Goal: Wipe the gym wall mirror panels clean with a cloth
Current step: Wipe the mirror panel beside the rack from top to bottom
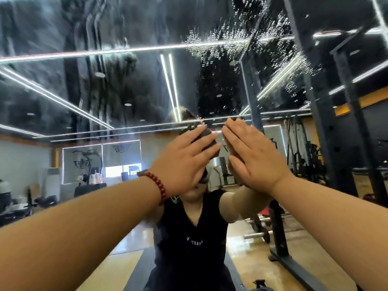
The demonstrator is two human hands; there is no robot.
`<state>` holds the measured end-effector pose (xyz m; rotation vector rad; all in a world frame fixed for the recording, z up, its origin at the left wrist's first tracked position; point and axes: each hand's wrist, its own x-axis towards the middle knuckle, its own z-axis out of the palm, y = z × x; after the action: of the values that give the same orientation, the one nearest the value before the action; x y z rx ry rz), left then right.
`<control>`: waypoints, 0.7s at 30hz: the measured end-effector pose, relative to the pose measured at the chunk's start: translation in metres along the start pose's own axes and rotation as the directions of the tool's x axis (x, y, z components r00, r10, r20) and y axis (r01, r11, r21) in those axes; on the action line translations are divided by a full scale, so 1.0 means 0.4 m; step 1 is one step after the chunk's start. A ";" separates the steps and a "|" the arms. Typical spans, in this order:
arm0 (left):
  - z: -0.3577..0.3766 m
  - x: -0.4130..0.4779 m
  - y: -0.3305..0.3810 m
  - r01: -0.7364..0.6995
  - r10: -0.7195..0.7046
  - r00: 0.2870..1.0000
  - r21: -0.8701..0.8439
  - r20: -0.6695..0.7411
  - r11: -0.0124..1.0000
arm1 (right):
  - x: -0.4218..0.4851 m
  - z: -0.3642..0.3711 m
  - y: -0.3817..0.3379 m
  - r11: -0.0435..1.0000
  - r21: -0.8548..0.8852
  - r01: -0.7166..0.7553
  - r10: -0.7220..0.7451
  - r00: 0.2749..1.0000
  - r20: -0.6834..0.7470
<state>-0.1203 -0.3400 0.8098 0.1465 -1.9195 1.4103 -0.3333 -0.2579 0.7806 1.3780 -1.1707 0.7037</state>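
Because the glass only comes clean under even pressure, I keep both palms flat against the mirror panel [126, 85] at about head height, arms stretched out in front of me. Under my left hand [184, 158] sits the dark cloth [206, 141], pinned to the glass by straight, spread fingers [197, 135] rather than bunched in a fist, so more of the fabric meets the surface; only its dark edge shows past my fingertips. My right hand [252, 156] lies just beside it, fingers straight and close together, and a sliver of dark material seems to peek above them, though I cannot tell whether that is the same cloth or a reflection. A red bead bracelet [157, 185] circles my left wrist. The mirror itself looks half done, I judge: above my hands a scatter of bright droplets [226, 45] clings to the glass, and further left long wet streaks smear the reflected ceiling lights. Lower down, the reflection of the squat rack [279, 238] reads sharper.
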 end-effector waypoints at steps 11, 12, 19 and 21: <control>-0.003 0.044 -0.020 0.049 -0.050 0.999 0.047 0.017 0.998 | 0.002 0.005 -0.005 1.000 0.009 -0.006 0.007 0.998 -0.062; -0.007 0.035 -0.021 -0.026 0.025 0.999 0.014 0.045 1.000 | 0.003 0.004 -0.005 1.000 0.007 -0.006 0.006 0.998 -0.065; -0.046 0.132 -0.193 0.292 -0.293 0.956 0.044 0.013 0.955 | 0.005 -0.002 -0.008 0.999 -0.046 -0.023 0.021 0.999 -0.046; -0.034 0.121 -0.142 0.196 -0.195 0.981 0.083 -0.022 0.977 | 0.005 -0.001 -0.008 0.999 -0.043 -0.017 0.015 0.999 -0.046</control>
<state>-0.1209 -0.3349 0.8854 0.3553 -1.7813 1.3572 -0.3296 -0.2583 0.7815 1.3111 -1.1554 0.7135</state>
